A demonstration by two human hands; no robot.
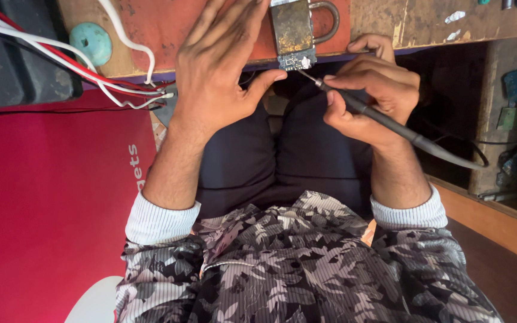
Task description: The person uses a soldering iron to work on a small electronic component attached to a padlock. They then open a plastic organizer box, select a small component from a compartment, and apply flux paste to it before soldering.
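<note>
My left hand (219,66) lies flat, palm down, on the worn wooden bench (402,21), its thumb reaching toward a small circuit board (295,61). The board sticks out at the bench edge from under a tarnished metal block with a loop handle (293,27). In a pen grip, my right hand (378,96) holds a black soldering iron (390,122). The iron's thin tip points left and meets the board's lower edge. Its cable trails off to the right.
White and red wires (61,57) run across the bench's left end past a round teal knob (91,42). A black box (13,66) sits at top left above a red surface (43,197). Dark shelves with clutter (510,101) lie at right.
</note>
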